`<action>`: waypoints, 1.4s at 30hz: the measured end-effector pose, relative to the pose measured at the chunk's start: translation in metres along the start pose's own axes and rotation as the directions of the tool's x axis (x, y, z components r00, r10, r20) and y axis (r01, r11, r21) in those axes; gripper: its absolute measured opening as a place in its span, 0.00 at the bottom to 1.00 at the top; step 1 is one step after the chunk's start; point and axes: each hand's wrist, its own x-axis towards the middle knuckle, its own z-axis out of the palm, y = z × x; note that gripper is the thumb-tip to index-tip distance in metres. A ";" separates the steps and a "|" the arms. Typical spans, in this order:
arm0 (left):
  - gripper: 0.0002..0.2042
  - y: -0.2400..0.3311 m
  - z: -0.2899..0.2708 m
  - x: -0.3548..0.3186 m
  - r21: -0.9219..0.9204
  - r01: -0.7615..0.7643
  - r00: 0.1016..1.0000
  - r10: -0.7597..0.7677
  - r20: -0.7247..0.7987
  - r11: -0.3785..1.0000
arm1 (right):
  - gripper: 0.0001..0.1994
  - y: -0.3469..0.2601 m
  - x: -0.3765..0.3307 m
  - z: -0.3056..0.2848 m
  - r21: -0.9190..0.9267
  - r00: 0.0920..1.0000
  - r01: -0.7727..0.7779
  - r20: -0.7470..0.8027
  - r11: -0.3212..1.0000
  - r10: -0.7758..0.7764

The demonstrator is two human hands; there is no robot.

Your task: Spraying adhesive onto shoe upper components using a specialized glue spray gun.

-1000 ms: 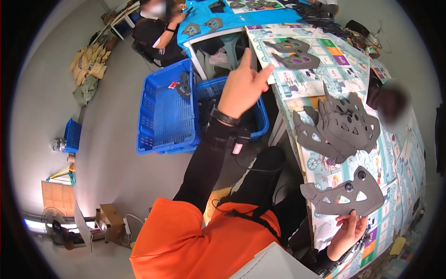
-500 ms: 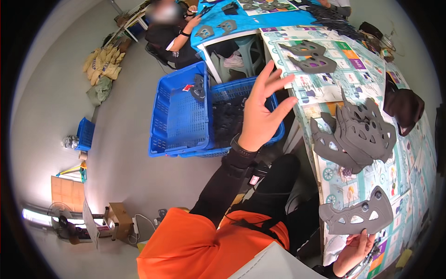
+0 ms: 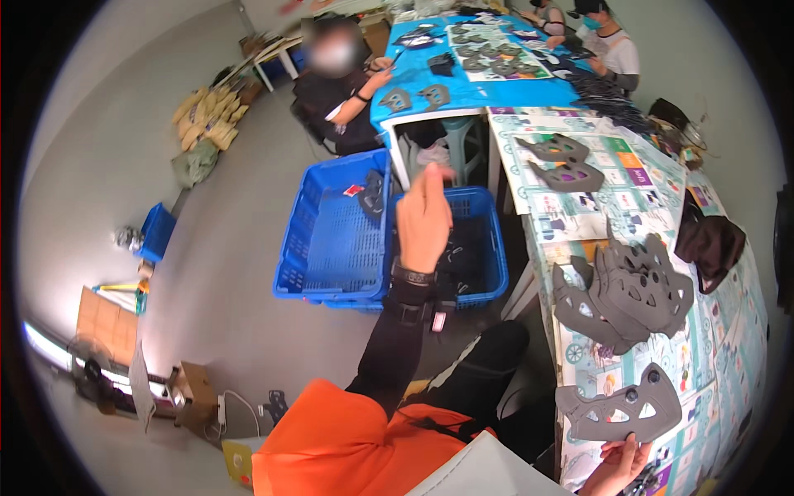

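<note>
My left hand (image 3: 424, 221) is raised above the gap between two blue plastic crates. Its fingers point away from me, stretched out, with blurred tips, and I see nothing in it. My right hand (image 3: 620, 467) grips the lower edge of a dark grey foam pad (image 3: 622, 409) with triangular cutouts and two round dark studs. That pad is held over the near end of the patterned table (image 3: 595, 376). Just beyond it lies a heap of similar grey foam pads (image 3: 628, 289). Two more pads (image 3: 571, 176) lie farther along the table.
The left blue crate (image 3: 331, 231) holds a few dark pieces; the right crate (image 3: 496, 256) contains dark items. A blue-covered table (image 3: 496, 99) carries more pads, with co-workers (image 3: 608, 50) around it. A dark cloth bag (image 3: 710, 248) lies at the right table edge.
My left hand has moved left, from beside the table edge to over the crates, its fingers drawing closer together. The right hand still holds its pad. The view has shifted slightly.
</note>
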 end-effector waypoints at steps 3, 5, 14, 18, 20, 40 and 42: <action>0.31 -0.020 -0.018 0.006 0.510 -0.092 0.931 0.256 -0.261 0.855 | 0.04 0.002 0.001 -0.001 0.004 0.999 0.035 -0.026 0.999 -0.035; 0.35 -0.031 -0.026 0.005 0.672 -0.132 0.887 0.389 -0.248 0.729 | 0.04 0.004 0.001 -0.005 -0.010 0.999 0.037 -0.023 0.999 -0.037; 0.25 -0.046 -0.038 -0.023 0.740 -0.157 0.969 0.246 -0.012 0.655 | 0.03 0.018 0.000 -0.015 -0.006 1.000 0.010 0.002 1.000 -0.010; 0.31 -0.026 -0.033 -0.066 -0.433 0.121 0.753 0.201 0.626 0.893 | 0.10 0.025 0.002 -0.022 -0.016 1.000 -0.003 0.000 1.000 0.003; 0.36 -0.012 -0.024 -0.128 -0.447 0.894 0.413 0.336 0.847 0.026 | 0.11 0.026 0.005 -0.025 -0.011 1.000 -0.007 0.007 1.000 0.008; 0.25 -0.011 0.039 -0.165 -0.203 0.796 0.264 -0.025 0.964 0.570 | 0.06 0.047 0.032 -0.050 -0.042 0.976 -0.040 0.212 0.998 0.048; 0.23 -0.011 0.056 -0.193 -0.184 0.698 0.209 0.049 0.977 0.692 | 0.02 0.047 0.023 -0.038 -0.074 0.987 -0.078 0.137 0.994 0.087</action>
